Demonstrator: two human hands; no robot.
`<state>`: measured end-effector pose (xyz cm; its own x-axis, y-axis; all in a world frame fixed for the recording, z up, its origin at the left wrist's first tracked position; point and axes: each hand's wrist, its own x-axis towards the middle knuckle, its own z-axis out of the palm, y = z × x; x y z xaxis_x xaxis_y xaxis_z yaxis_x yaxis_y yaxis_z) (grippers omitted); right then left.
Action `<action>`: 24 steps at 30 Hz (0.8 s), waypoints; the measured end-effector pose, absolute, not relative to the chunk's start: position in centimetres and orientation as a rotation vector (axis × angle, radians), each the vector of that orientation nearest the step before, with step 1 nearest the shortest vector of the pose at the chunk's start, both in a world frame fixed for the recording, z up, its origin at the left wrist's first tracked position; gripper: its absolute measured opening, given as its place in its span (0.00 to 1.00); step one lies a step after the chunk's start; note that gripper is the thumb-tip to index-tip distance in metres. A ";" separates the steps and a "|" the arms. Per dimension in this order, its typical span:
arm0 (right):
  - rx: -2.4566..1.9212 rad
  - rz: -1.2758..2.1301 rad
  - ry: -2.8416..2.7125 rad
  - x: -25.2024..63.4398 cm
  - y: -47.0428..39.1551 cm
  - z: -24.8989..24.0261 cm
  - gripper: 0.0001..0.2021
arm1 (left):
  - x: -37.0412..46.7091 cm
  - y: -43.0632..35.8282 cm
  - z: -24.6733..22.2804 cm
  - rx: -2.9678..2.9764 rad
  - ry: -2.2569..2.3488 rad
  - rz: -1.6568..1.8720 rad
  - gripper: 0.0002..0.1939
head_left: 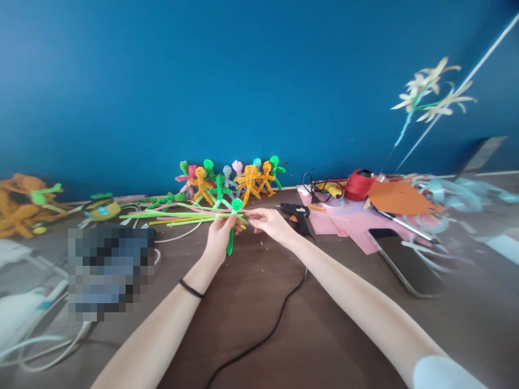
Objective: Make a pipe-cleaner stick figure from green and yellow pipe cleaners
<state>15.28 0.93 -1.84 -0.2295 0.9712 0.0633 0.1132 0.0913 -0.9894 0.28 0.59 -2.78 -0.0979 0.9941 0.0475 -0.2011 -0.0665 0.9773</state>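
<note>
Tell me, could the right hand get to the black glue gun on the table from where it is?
Probably yes. The glue gun lies just beside the right hand with nothing between them, though that hand's fingers are pinching the green pipe cleaner also held by the left hand.

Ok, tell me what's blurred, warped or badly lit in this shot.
Head view: a pixelated block masks something left of the left hand; the edges smear and bend, so the paper flowers and ribbons look soft; the centre is sharper, with the green pipe cleaner and right hand clear; light is even, without harsh glare.
</note>
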 end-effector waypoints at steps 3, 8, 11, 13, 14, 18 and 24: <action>-1.195 1.124 -1.551 15.5 1.0 -2.2 0.10 | -0.2 0.9 -2.8 0.884 1.031 1.471 0.15; -1.237 0.975 -1.682 15.5 1.2 -2.6 0.08 | -0.9 1.2 -2.3 0.761 1.052 1.512 0.10; -1.294 0.794 -1.801 14.6 1.8 -2.4 0.08 | -1.3 1.5 -1.9 0.713 1.108 1.564 0.05; -1.338 0.621 -1.909 13.7 2.5 -2.2 0.08 | -1.5 1.6 -1.5 0.673 1.145 1.594 0.04; -1.353 0.544 -1.962 13.1 2.8 -2.1 0.09 | -1.6 1.6 -1.3 0.653 1.159 1.607 0.04; -1.421 0.403 -2.096 10.6 3.9 -1.9 0.06 | -2.0 1.7 -0.5 0.626 1.142 1.627 0.06; -1.546 0.345 -2.144 9.1 3.9 -1.3 0.06 | -2.5 1.9 0.4 0.553 1.107 1.653 0.07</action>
<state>9.06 3.90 -1.26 -0.2533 0.9404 0.2267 0.8220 0.3328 -0.4622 -2.54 1.90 0.40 -0.3688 0.9164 -0.1557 -0.4929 -0.0508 0.8686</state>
